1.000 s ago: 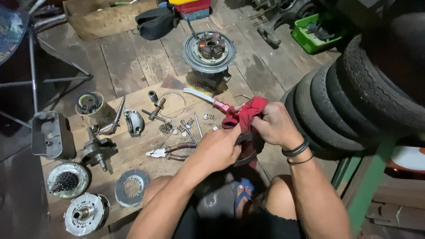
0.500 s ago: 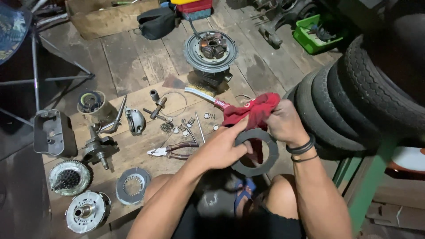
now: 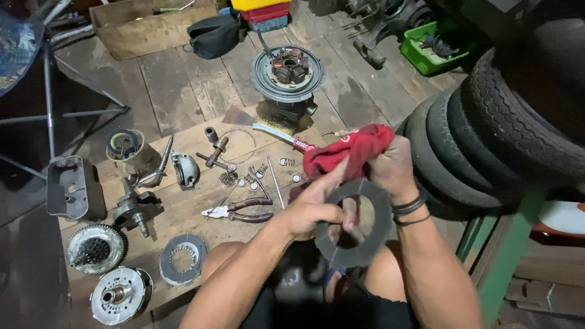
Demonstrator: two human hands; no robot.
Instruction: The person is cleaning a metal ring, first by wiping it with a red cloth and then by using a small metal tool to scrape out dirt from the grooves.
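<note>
Two hands over a wooden floor, left hand gripping grey ring disc, right hand clutching red rag, tyres beside.

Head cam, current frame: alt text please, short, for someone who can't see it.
A seated person's left hand holds a dark ring-shaped disc upright while the right hand grips a red rag at its top edge. Behind lie pliers, springs and engine parts on a wooden board; stacked tyres stand at the right.
</note>
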